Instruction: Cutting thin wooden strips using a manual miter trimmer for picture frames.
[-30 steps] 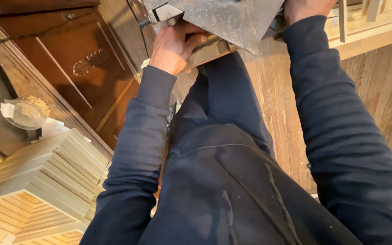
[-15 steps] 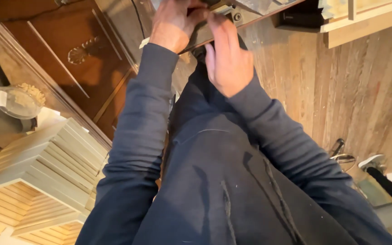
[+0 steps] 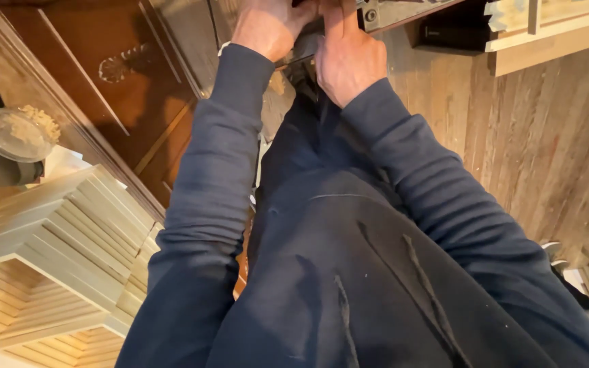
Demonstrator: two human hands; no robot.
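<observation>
Two hands grip a grey metal tool at the top edge, above a plank floor. Left of it, the left hand curls beside a dark carved cabinet; the right hand presses its closed fingers against the tool, below a pale wooden ledge.

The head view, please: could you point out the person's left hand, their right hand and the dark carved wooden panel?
Left hand (image 3: 267, 27), head view, on the back of the hand.
Right hand (image 3: 349, 61), head view, on the back of the hand.
Dark carved wooden panel (image 3: 104, 95), head view, on its flat face.
</observation>
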